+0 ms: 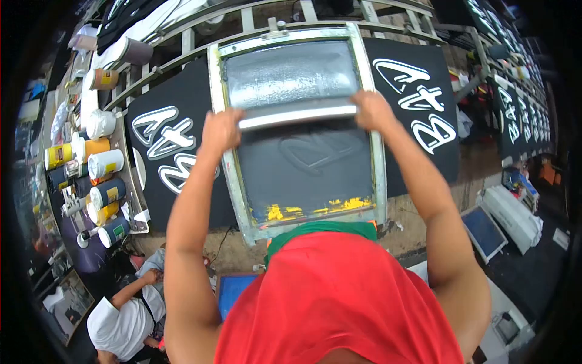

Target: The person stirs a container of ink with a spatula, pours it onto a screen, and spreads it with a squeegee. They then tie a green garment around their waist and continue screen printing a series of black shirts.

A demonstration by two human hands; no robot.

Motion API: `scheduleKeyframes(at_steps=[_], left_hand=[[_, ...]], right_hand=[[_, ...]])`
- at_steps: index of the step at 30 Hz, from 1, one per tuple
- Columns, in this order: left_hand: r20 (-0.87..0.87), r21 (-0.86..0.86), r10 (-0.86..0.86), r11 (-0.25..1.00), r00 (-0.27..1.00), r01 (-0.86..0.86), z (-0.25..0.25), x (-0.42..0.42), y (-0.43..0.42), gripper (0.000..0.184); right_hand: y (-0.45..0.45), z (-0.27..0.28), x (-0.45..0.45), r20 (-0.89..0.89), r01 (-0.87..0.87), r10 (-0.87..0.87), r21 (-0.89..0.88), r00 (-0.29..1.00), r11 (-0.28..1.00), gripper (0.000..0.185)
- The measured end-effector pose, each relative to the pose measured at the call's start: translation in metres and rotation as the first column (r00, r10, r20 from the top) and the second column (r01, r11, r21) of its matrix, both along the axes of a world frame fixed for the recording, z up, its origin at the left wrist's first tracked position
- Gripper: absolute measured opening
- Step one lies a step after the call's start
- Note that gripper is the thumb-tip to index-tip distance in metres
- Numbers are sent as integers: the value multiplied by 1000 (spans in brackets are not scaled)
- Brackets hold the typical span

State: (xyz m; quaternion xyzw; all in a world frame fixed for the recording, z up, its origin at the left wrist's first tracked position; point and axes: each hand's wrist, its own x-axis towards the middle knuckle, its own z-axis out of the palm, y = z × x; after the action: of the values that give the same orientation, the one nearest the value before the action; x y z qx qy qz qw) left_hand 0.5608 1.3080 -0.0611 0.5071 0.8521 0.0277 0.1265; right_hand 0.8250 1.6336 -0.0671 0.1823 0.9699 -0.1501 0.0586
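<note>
A squeegee with a pale metal bar [297, 116] lies across the middle of a framed printing screen [303, 182]. My left hand [224, 128] is closed round its left end, and my right hand [373, 111] is closed round its right end. Beyond the bar the mesh looks wet and shiny; on the near side it is dark grey, with faint lettering showing. Yellow smears [285, 212] mark the near edge of the screen. Black printed panels with white lettering lie to the left [136, 136] and right [448, 73] of the frame.
Several ink tubs [106, 164] crowd the left side. A metal rail [248, 19] runs behind the screen. Another person [124, 327] in a white top is at the lower left. At the right are a blue-meshed screen [484, 232] and a white case [512, 215].
</note>
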Motion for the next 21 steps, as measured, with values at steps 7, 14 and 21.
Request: scheduleKeyframes(at_steps=[7,14,21], left_hand=[[-21,138,-4,990,1000,7,-18,201,-163,57],[55,241,-1,970,999,-12,53,204,-182,44],[477,73,449,836,755,-543,24,164,-162,58]], right_hand=[[-173,-2,208,-121,44,-47,-32,992,999,49],[-176,49,219,-436,312,-307,-60,846,948,54],[-128,-68,253,226,800,-903,-572,365,180,64]])
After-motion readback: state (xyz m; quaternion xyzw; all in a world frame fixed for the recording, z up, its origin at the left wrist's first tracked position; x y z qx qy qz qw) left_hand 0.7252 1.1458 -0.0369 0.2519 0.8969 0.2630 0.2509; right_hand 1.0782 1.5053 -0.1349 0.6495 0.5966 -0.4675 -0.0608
